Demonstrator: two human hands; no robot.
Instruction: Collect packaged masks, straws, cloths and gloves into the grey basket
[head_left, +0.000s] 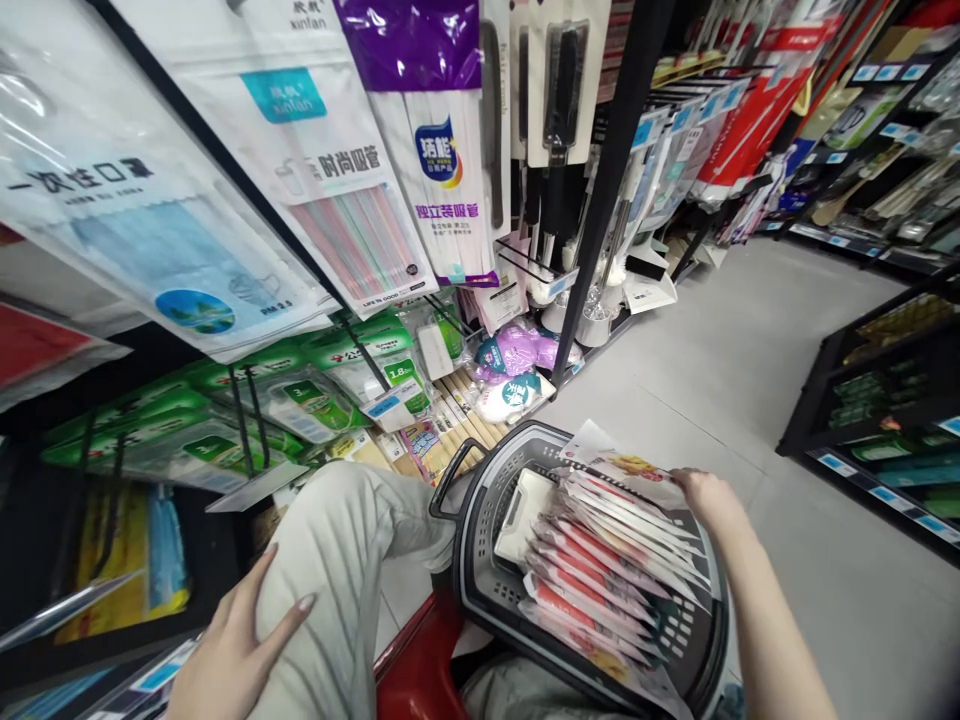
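Note:
My right hand rests on the far end of a fanned row of flat red-and-white packets that lie across a dark grey shopping basket; its fingers curl over the top packets. A white flat item lies in the basket beside the packets. My left hand lies flat on my left knee in light grey trousers, fingers apart, holding nothing.
A shop shelf on the left carries hanging bags of face masks, drinking straws, green packets and chopsticks. A black upright post stands ahead. A grey floor aisle runs right, with dark shelves beyond. A red item sits under the basket.

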